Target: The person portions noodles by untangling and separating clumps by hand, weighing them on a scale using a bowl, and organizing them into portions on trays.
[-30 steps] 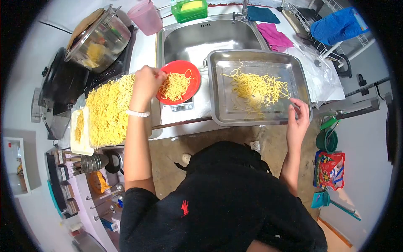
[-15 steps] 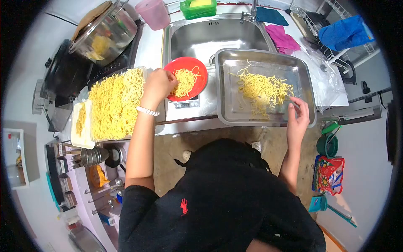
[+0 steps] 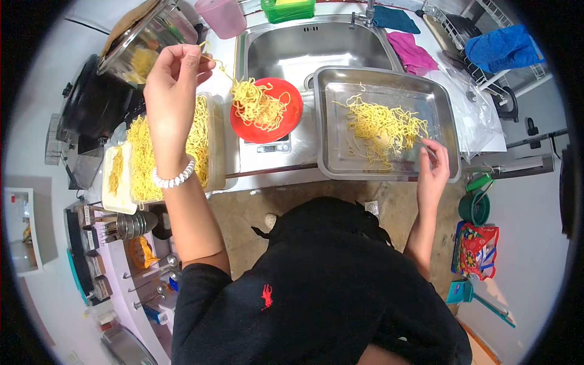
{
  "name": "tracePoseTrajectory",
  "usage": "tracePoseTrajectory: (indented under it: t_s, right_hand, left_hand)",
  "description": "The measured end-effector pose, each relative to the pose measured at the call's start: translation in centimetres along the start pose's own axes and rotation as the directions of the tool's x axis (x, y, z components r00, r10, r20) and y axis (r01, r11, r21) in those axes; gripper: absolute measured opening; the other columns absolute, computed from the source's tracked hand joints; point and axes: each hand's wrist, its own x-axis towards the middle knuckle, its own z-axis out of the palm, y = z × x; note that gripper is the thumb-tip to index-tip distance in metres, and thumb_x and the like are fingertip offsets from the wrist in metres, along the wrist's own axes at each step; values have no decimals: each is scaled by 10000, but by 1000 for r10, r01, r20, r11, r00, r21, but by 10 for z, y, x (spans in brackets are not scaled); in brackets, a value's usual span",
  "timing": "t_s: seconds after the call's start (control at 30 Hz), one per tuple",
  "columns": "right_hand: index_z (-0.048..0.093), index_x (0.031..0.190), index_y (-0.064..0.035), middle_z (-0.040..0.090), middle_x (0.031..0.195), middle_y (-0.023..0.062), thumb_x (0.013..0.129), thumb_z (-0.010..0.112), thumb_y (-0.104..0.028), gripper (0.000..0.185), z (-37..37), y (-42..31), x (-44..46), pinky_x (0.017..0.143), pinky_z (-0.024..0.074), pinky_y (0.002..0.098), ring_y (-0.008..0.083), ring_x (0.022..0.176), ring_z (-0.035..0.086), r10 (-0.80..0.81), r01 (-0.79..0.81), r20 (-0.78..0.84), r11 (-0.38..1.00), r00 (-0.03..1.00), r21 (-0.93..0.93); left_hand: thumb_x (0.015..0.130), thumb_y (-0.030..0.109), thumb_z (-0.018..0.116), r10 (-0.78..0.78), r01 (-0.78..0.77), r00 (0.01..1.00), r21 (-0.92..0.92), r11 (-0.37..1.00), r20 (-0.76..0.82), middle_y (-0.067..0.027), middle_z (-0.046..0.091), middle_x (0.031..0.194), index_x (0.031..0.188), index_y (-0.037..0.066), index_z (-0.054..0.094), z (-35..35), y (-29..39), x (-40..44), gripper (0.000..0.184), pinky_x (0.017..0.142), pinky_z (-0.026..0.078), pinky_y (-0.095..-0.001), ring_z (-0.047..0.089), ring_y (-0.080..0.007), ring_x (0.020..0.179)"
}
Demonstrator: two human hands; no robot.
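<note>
My left hand (image 3: 173,88), a white coil band at its wrist, is raised with fingertips pinched on a few yellow noodle strands. These strands trail down towards a pile of noodles (image 3: 252,106) on a red plate (image 3: 293,118). Under the plate sits a digital scale (image 3: 275,147). My right hand (image 3: 434,163) is at the right side of a metal tray (image 3: 325,146), its fingers loosely curled and apart. Close to its fingertips lies a loose heap of noodles (image 3: 386,128). A large clear container of noodles (image 3: 143,164) is partly behind my left forearm.
Beyond the plate and tray is a steel sink (image 3: 286,55) with a faucet (image 3: 360,21). Pots (image 3: 97,103) stand at the left. A pink cup (image 3: 222,17) and a green container (image 3: 287,9) are at the back. Plastic bags (image 3: 471,115) lie right of the tray.
My left hand has risen from the plate and moved up and left, drawing noodle strands with it. The noodles on the plate are pulled towards the upper left. My right hand has hardly moved.
</note>
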Motion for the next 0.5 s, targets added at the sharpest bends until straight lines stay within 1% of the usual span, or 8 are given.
tracePoseTrajectory:
  t_s: [0.03,0.17,0.27,0.3,0.4,0.43,0.47,0.5]
  right_hand:
    - [656,1009,-33,619,1027,99,860,589,-35,163,0,1,0,837,455,307,212,943,580,-5,5,1,1000,1000,2]
    - [656,1009,-35,619,1025,99,861,589,-39,162,-4,2,-2,831,451,301,211,937,579,-19,19,0,1000,1000,-16]
    - [655,1005,-35,621,1013,98,860,590,-42,159,-8,2,-3,809,449,300,209,926,579,10,-10,-5,1000,1000,-8]
    - [646,1022,-25,604,1031,85,876,582,-44,160,-10,4,-4,830,448,291,187,951,569,16,-16,11,1000,1000,-23]
    - [628,1053,-4,570,1068,57,909,564,-45,163,-13,8,-4,870,445,274,143,1001,549,38,-35,47,998,998,-52]
    - [627,1052,-3,570,1068,57,909,563,-43,162,-13,8,-4,869,446,273,143,1001,549,48,-45,49,998,998,-54]
    - [627,1050,-2,569,1068,56,909,562,-41,161,-12,8,-4,868,446,273,143,1001,548,56,-54,51,997,997,-55]
    - [627,1050,-4,569,1068,56,908,563,-42,160,-11,8,-4,868,447,274,144,1001,548,49,-47,51,997,997,-54]
  left_hand:
    - [935,133,594,-8,8,1000,-40,999,-4,-72,680,890,1003,-40,618,2,-4,0,187,744,539,-251,662,-122,813]
    - [899,68,619,-133,111,973,122,986,188,-80,692,869,1006,-64,669,11,-12,-8,178,732,544,-238,659,-106,789]
    - [892,61,627,-133,118,985,145,982,105,-77,695,855,991,-58,682,6,-27,-10,164,707,544,-229,658,-99,768]
    - [885,46,628,-135,125,989,148,981,58,-73,696,832,978,-58,689,5,-29,-11,153,680,541,-224,657,-97,733]
    - [855,49,647,-158,143,986,245,959,44,-70,700,804,978,-58,691,3,-51,-14,169,677,537,-230,654,-88,711]
    - [805,70,678,-155,119,984,335,935,84,-93,701,776,991,-38,696,1,-67,-14,216,669,532,-248,650,-93,677]
    - [763,93,699,-182,117,977,442,889,108,-122,683,751,993,-16,697,7,-73,-19,255,667,528,-269,656,-135,669]
    - [760,97,697,-172,85,975,481,873,140,-137,676,747,981,-16,695,18,-79,-26,248,668,526,-287,663,-172,677]
